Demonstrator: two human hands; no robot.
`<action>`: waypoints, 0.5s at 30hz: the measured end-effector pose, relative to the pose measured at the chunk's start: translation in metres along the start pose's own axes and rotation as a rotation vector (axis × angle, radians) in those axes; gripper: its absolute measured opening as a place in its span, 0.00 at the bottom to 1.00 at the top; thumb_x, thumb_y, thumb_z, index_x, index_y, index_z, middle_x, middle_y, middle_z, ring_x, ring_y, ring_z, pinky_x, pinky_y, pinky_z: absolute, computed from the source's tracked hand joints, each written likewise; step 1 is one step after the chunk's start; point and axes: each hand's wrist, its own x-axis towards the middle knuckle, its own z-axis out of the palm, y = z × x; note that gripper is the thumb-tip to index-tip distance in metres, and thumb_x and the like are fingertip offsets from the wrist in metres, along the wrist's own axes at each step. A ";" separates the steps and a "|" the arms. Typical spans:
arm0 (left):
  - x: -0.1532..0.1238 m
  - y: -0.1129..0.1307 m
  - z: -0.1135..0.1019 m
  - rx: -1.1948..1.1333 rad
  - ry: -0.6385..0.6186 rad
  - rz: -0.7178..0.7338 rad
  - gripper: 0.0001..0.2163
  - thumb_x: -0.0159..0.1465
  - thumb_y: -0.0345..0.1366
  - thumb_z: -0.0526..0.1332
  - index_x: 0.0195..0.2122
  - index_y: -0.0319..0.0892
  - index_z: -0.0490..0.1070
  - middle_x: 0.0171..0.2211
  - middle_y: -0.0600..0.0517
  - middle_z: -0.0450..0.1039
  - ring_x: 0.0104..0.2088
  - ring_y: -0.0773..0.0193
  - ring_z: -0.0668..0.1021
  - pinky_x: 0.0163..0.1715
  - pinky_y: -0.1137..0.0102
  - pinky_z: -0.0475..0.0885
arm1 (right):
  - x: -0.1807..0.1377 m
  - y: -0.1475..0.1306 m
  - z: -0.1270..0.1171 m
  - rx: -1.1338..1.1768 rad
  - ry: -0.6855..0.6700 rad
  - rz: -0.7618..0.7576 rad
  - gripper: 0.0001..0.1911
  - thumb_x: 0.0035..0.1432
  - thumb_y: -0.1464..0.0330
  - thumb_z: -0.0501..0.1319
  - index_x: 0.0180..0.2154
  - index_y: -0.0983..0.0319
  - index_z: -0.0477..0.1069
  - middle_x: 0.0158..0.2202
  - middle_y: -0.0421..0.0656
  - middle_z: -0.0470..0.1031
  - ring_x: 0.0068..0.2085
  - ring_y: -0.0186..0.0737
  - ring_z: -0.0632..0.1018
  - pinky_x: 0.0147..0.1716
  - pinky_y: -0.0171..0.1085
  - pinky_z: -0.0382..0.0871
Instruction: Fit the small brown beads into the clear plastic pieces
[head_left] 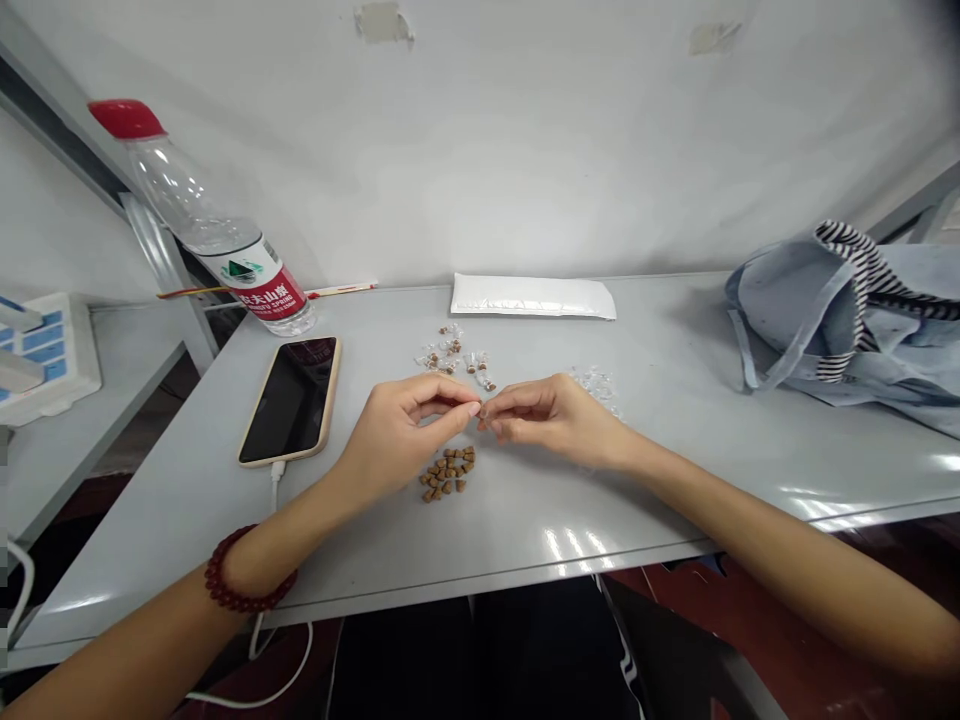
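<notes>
Fingertips of my left hand and my right hand meet over the middle of the table, both closed in a pinch. Between them is a tiny brown pellet, mostly hidden by the fingers; a clear bit seems to be around it. Below my left fingers lies a loose pile of brown pellets. Just beyond the hands are several clear plastic pieces with brown pellets inside. Small clear plastic pieces lie scattered behind my right hand, partly covered by it.
A phone with a charging cable lies left of my left hand. Behind it stands a water bottle. A white packet rests along the wall. At right sits a blue cloth bag; a power strip is far left.
</notes>
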 end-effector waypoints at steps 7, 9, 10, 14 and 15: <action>-0.001 0.004 0.001 0.106 0.018 0.033 0.05 0.60 0.33 0.61 0.31 0.39 0.76 0.32 0.50 0.78 0.35 0.64 0.78 0.39 0.70 0.75 | 0.000 0.001 0.000 0.117 -0.003 0.045 0.10 0.56 0.65 0.63 0.39 0.60 0.78 0.26 0.40 0.78 0.29 0.34 0.76 0.35 0.39 0.72; -0.001 0.005 0.001 0.144 0.023 0.047 0.06 0.60 0.33 0.60 0.31 0.39 0.75 0.32 0.50 0.78 0.35 0.63 0.78 0.39 0.69 0.75 | 0.000 0.002 0.000 0.146 -0.005 0.056 0.11 0.54 0.64 0.64 0.40 0.61 0.77 0.27 0.41 0.78 0.29 0.35 0.77 0.36 0.40 0.73; -0.001 0.005 0.000 0.157 0.021 0.059 0.06 0.61 0.33 0.59 0.31 0.39 0.75 0.33 0.50 0.78 0.36 0.63 0.78 0.39 0.69 0.75 | 0.001 0.002 0.001 0.167 -0.003 0.061 0.12 0.54 0.64 0.65 0.40 0.62 0.76 0.28 0.42 0.79 0.29 0.36 0.78 0.36 0.40 0.74; 0.001 0.001 -0.001 0.267 -0.038 0.170 0.06 0.60 0.34 0.61 0.36 0.39 0.74 0.38 0.48 0.77 0.39 0.62 0.77 0.39 0.69 0.74 | 0.002 0.003 0.002 0.273 0.022 0.080 0.14 0.53 0.65 0.66 0.41 0.62 0.70 0.32 0.44 0.80 0.34 0.40 0.81 0.37 0.41 0.75; 0.001 0.000 -0.001 0.318 -0.046 0.207 0.07 0.59 0.35 0.63 0.38 0.39 0.73 0.39 0.48 0.76 0.40 0.62 0.76 0.39 0.68 0.73 | 0.002 0.004 0.002 0.286 0.040 0.087 0.14 0.54 0.65 0.66 0.41 0.62 0.68 0.32 0.44 0.80 0.35 0.40 0.81 0.37 0.41 0.75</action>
